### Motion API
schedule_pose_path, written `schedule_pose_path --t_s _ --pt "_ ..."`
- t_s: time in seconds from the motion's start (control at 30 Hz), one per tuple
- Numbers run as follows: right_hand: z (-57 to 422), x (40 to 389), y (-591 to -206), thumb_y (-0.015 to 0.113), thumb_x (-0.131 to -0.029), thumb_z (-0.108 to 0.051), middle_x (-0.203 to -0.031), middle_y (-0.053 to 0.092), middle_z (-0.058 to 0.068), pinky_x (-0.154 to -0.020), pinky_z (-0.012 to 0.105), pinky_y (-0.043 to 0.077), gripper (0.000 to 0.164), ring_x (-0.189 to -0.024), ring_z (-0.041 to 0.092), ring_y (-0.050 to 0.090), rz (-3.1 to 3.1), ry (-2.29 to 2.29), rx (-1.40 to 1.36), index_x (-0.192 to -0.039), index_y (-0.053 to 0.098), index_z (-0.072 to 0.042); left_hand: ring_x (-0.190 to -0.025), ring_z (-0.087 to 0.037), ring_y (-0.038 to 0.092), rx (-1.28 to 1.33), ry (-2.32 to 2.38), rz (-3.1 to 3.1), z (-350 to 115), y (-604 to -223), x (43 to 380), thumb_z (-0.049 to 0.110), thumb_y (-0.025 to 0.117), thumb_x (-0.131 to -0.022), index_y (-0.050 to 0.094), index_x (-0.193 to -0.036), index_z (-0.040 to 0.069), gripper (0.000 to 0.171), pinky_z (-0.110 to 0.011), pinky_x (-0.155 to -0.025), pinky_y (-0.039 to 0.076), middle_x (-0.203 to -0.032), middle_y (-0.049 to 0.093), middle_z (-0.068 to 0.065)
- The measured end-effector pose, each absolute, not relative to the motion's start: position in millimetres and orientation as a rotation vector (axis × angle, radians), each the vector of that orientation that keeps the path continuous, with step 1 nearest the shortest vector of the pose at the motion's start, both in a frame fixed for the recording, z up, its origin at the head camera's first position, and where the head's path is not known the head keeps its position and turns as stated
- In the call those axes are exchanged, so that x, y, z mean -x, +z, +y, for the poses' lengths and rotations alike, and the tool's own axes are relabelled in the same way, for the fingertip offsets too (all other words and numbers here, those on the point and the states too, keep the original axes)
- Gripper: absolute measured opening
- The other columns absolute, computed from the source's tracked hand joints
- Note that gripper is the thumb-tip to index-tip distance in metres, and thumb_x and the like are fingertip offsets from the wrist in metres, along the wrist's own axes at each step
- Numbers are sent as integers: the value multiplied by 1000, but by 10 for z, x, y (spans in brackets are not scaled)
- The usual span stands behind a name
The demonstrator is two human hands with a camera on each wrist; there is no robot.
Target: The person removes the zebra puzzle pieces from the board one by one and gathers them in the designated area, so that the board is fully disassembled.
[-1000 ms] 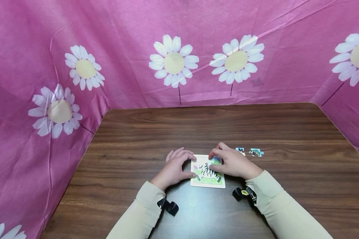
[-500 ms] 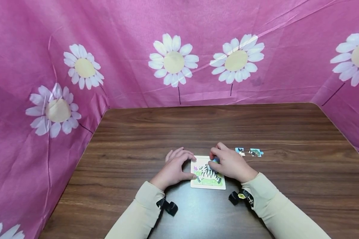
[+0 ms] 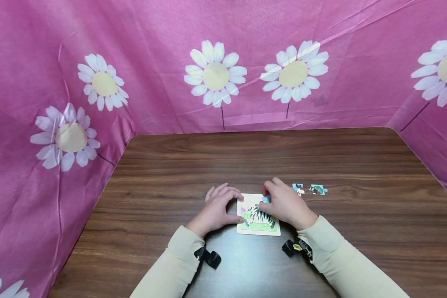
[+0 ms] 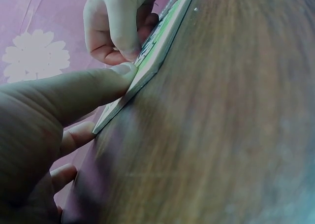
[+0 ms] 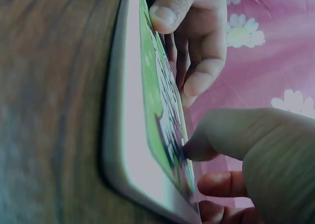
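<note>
A small square zebra jigsaw puzzle (image 3: 258,229) with a pale frame lies on the table. My left hand (image 3: 219,210) holds its left side, thumb on the lower frame and a fingertip at the upper left corner. In the left wrist view, the thumb (image 4: 101,86) presses on the frame's rim. My right hand (image 3: 287,203) is over the upper right of the puzzle, index finger bent and thumb on the zebra picture. A light blue puzzle piece (image 3: 266,200) shows between that thumb and finger, mostly hidden. In the right wrist view, the right thumb (image 5: 216,135) touches the picture.
Two loose puzzle pieces, one with black and white on blue (image 3: 298,189) and one with green (image 3: 318,189), lie just beyond the right hand. The brown wood-grain table (image 3: 193,165) ends at a pink flowered cloth (image 3: 253,25) behind and at both sides.
My right hand has shifted slightly left, its wrist swinging inward and its index finger bending closer over the puzzle's upper right. The left hand has stayed put.
</note>
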State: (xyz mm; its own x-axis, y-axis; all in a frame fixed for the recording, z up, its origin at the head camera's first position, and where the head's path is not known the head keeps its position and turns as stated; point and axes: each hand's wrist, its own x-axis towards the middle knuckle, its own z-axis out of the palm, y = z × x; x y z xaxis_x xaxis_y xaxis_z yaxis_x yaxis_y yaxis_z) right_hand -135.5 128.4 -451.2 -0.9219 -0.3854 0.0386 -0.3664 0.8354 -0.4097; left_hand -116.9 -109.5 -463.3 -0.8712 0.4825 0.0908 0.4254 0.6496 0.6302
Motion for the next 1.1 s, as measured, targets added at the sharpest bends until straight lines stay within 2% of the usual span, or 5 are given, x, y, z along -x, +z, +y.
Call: schedule_pose_path --t_s 0.3,0.63,1.1 --pt "1210 1331 -4460 74 -75 -30 -83 48 5 -52 33 41 27 -58 18 47 2977 -547 556 -87 59 -11 -144 -33 35 -758 1021 2778 -1098 -4630 1161 29 89 -72 66 -113 19 48 -63 -116 10 -131 60 2" --pt "1188 1296 -4446 73 -76 -29 -82 49 4 -53 35 43 27 -60 19 47 3014 -525 534 -89 60 -10 -143 -33 35 -771 1020 2781 -1093 -4640 1168 29 89 -72 65 -114 19 49 -64 -116 10 -131 60 2" --pt "1131 1258 -4452 71 -72 -22 -77 49 4 -52 38 44 22 -55 20 48 3129 -489 561 -84 60 -9 -144 -33 35 -765 1022 2781 -1095 -4639 1166 29 88 -73 65 -114 19 49 -64 -116 10 -130 60 3"
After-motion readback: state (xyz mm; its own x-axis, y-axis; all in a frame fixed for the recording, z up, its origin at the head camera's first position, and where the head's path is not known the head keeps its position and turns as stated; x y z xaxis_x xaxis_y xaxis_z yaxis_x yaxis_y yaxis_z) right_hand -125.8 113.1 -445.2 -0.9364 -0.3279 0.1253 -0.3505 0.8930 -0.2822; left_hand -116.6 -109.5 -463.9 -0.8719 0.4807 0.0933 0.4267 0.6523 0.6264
